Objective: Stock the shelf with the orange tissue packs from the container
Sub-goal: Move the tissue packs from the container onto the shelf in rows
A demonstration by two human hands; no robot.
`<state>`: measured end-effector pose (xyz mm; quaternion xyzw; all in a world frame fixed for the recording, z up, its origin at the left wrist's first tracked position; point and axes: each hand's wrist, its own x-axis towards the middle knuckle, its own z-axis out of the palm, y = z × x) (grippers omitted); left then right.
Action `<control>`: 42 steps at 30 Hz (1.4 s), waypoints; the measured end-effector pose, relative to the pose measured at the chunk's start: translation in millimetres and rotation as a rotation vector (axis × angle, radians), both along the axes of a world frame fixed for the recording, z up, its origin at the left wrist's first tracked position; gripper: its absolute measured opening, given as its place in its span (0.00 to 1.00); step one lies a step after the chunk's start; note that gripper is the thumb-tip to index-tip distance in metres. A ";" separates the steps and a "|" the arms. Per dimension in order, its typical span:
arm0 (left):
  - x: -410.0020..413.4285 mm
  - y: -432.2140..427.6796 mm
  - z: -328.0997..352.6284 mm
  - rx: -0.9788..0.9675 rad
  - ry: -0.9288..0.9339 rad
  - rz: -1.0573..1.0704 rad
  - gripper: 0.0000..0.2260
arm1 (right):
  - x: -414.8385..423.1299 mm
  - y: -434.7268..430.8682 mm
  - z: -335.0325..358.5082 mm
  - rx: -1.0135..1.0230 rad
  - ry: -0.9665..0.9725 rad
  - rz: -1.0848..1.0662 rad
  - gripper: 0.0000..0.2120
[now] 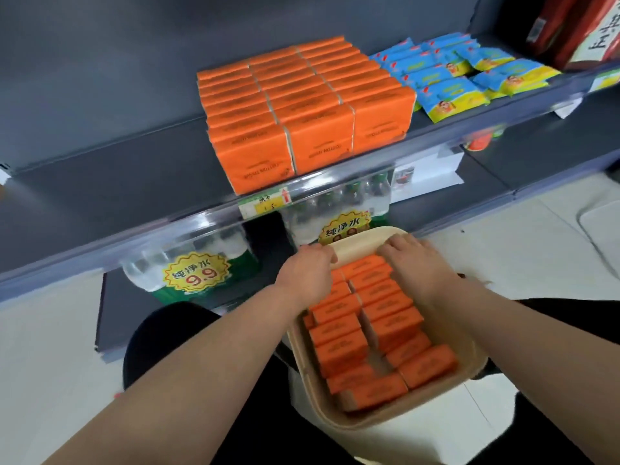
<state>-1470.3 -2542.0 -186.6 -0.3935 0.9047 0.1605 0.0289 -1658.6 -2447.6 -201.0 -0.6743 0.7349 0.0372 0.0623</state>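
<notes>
forearms, bare, cross the lower frame from the bottom edge. left hand (pixel 307 273) sits at centre frame, its fingers (pixel 323 255) curled at the far end of the left row of packs (pixel 385 325), right by the rim of the container (pixel 367 238); whether they clamp a pack i cannot tell. right hand (pixel 417 266), just right of it, lies over the far end of the right row, fingers bent down behind the packs, grip hidden too. packs stand on edge in two rows inside the beige container, lower centre-right, with a few at the near end tipped askew. above, in upper centre, the shelf (pixel 134 169) carries stocked packs (pixel 302 105) in three tight rows, blue packets (pixel 446 82) just to their right. water bottles (pixel 191 273) stand under the shelf at left centre.
</notes>
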 end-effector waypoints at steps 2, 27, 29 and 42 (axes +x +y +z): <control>-1.6 12.9 -26.8 0.058 -0.116 -0.037 0.14 | -6.4 16.3 -24.9 0.094 0.004 -0.015 0.21; 4.3 51.3 -126.2 0.149 -0.379 -0.144 0.13 | -1.2 44.6 -109.0 0.398 -0.075 -0.046 0.18; 3.2 53.7 -128.6 0.077 -0.408 -0.171 0.13 | -2.0 42.9 -97.4 0.375 -0.103 -0.065 0.17; -10.3 73.8 -127.1 0.029 -0.536 -0.255 0.13 | -4.4 40.4 -80.9 0.068 -0.117 -0.020 0.17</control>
